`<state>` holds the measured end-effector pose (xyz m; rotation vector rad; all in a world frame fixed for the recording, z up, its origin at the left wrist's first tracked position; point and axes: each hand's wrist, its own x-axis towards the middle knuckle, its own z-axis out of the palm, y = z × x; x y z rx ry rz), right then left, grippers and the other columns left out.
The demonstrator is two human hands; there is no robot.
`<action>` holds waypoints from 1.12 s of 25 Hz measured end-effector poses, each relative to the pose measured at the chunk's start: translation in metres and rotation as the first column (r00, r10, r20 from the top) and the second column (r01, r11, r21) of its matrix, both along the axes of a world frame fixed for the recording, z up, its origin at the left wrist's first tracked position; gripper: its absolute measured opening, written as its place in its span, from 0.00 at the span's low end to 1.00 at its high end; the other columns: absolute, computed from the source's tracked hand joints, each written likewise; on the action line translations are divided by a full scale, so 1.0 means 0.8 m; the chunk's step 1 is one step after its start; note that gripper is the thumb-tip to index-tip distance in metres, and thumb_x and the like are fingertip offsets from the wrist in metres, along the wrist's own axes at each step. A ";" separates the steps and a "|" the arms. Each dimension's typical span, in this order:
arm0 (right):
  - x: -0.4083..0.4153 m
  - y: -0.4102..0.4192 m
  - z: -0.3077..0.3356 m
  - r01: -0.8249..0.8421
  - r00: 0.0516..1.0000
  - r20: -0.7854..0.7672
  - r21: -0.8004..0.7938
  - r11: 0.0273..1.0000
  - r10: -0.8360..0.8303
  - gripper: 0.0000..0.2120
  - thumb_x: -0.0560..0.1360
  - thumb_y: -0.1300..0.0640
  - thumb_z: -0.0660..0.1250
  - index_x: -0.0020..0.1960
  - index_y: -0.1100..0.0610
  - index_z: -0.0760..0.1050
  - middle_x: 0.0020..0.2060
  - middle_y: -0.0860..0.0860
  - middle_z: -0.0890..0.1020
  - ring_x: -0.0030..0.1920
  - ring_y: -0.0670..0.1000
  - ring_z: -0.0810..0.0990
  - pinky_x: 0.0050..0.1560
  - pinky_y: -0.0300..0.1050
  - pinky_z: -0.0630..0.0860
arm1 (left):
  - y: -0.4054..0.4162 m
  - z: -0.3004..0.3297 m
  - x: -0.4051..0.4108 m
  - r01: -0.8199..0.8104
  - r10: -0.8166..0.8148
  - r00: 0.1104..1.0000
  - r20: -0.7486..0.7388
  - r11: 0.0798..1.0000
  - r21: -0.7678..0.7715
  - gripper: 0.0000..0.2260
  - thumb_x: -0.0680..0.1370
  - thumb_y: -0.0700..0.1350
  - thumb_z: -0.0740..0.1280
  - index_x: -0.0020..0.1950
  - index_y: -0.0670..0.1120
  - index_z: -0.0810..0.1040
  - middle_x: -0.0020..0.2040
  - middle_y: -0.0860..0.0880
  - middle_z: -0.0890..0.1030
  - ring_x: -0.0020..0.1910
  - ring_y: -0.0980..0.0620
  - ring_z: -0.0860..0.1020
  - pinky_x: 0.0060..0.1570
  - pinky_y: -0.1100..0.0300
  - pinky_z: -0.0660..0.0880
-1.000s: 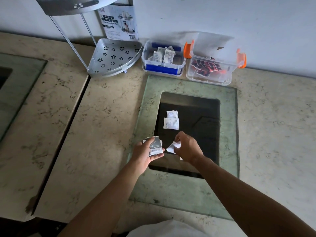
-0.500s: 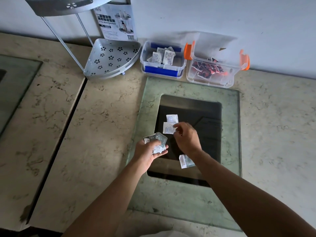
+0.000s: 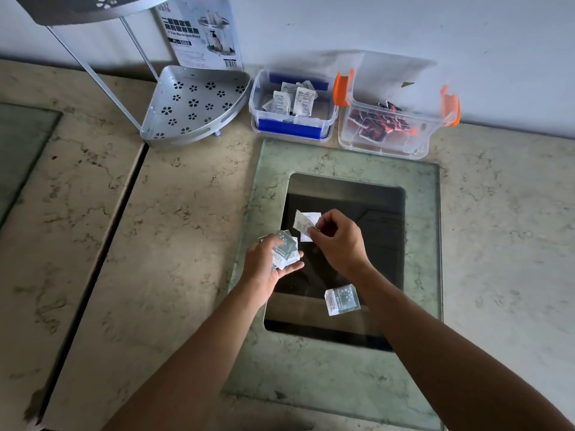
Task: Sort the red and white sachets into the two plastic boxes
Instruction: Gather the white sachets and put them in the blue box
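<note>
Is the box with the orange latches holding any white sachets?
No: the box with the orange latches holds only red sachets, while the white ones sit in the blue-trimmed box beside it.

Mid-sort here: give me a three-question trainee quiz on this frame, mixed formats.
1. True or false: the blue-clipped box holds the red sachets.
2. The right hand pinches: A) a red sachet B) a white sachet C) nothing.
3. Fill in: the left hand grips a ____ of white sachets.

Key: 1 false, they lie in the orange-clipped box; 2 B; 3 stack.
</note>
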<state>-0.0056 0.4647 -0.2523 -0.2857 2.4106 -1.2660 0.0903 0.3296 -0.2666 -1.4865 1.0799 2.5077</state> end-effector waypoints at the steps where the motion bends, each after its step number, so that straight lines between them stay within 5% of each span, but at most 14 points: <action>1: 0.003 -0.002 0.008 -0.084 0.996 0.018 -0.044 0.995 0.085 0.07 0.72 0.57 0.75 0.42 0.56 0.78 0.37 0.49 0.83 0.34 0.43 0.78 0.36 0.35 0.76 | 0.003 0.002 -0.004 -0.004 0.004 1.000 -0.015 1.000 0.007 0.13 0.77 0.42 0.68 0.59 0.37 0.78 0.51 0.35 0.82 0.49 0.35 0.84 0.48 0.40 0.82; 5: 0.001 -0.011 0.020 -0.442 0.883 0.172 -0.003 0.897 0.436 0.06 0.72 0.59 0.73 0.49 0.54 0.82 0.44 0.43 0.83 0.45 0.38 0.80 0.46 0.33 0.74 | 0.011 0.005 -0.014 0.020 -0.021 0.989 -0.149 1.000 -0.006 0.13 0.77 0.51 0.71 0.51 0.41 0.82 0.46 0.40 0.85 0.50 0.40 0.84 0.47 0.45 0.82; 9: -0.006 -0.017 0.017 -0.612 0.791 0.061 0.112 0.783 0.609 0.11 0.71 0.62 0.67 0.48 0.51 0.84 0.44 0.45 0.83 0.44 0.38 0.78 0.44 0.29 0.71 | 0.007 0.007 -0.008 0.075 -0.078 0.979 -0.187 0.997 -0.022 0.16 0.76 0.56 0.70 0.49 0.42 0.79 0.43 0.41 0.82 0.46 0.44 0.83 0.45 0.48 0.82; 11: -0.001 -0.021 0.012 -0.531 0.847 0.067 0.108 0.840 0.527 0.09 0.74 0.61 0.66 0.46 0.51 0.85 0.43 0.47 0.84 0.42 0.41 0.80 0.42 0.33 0.73 | 0.002 0.000 -0.004 0.050 -0.050 0.986 -0.158 0.999 -0.009 0.13 0.77 0.51 0.71 0.51 0.41 0.79 0.46 0.40 0.84 0.47 0.42 0.84 0.48 0.44 0.82; 13: -0.001 -0.024 0.001 -0.231 0.973 0.037 0.130 0.964 0.228 0.08 0.75 0.58 0.66 0.45 0.54 0.84 0.42 0.49 0.86 0.40 0.46 0.82 0.40 0.40 0.76 | -0.003 -0.004 -0.002 0.012 -0.009 0.994 -0.112 1.000 0.027 0.15 0.77 0.47 0.70 0.58 0.38 0.79 0.51 0.35 0.83 0.49 0.38 0.84 0.50 0.41 0.81; 16: -0.003 -0.021 -0.016 0.078 0.997 -0.024 0.348 0.934 -0.074 0.12 0.76 0.50 0.68 0.56 0.55 0.77 0.55 0.52 0.80 0.52 0.52 0.78 0.51 0.47 0.78 | -0.009 -0.011 0.003 -0.005 0.010 0.997 -0.072 0.998 0.065 0.15 0.77 0.45 0.66 0.60 0.38 0.80 0.54 0.33 0.82 0.51 0.35 0.82 0.49 0.42 0.81; 19: 0.002 -0.021 -0.026 0.020 1.000 -0.015 0.495 0.869 -0.014 0.24 0.74 0.45 0.72 0.64 0.56 0.72 0.61 0.54 0.73 0.62 0.55 0.73 0.60 0.51 0.75 | -0.010 -0.013 0.011 -0.007 0.014 0.994 -0.113 0.998 0.065 0.16 0.77 0.45 0.70 0.61 0.38 0.78 0.53 0.34 0.83 0.51 0.35 0.82 0.48 0.44 0.82; 24: -0.006 -0.029 -0.030 0.041 0.999 -0.003 0.405 0.913 -0.043 0.15 0.73 0.50 0.74 0.55 0.55 0.77 0.58 0.53 0.76 0.61 0.54 0.74 0.60 0.48 0.75 | -0.009 -0.017 0.011 0.052 -0.059 0.993 -0.101 0.996 -0.072 0.18 0.73 0.40 0.76 0.60 0.36 0.79 0.55 0.34 0.84 0.52 0.35 0.84 0.48 0.44 0.82; 28: -0.007 -0.035 -0.026 0.067 0.997 0.002 0.378 0.923 -0.073 0.21 0.71 0.55 0.75 0.59 0.55 0.71 0.56 0.54 0.79 0.58 0.56 0.77 0.58 0.51 0.78 | 0.002 -0.009 -0.005 0.125 -0.117 0.992 0.047 0.962 -0.243 0.14 0.69 0.38 0.79 0.52 0.38 0.82 0.48 0.36 0.86 0.44 0.38 0.86 0.42 0.46 0.84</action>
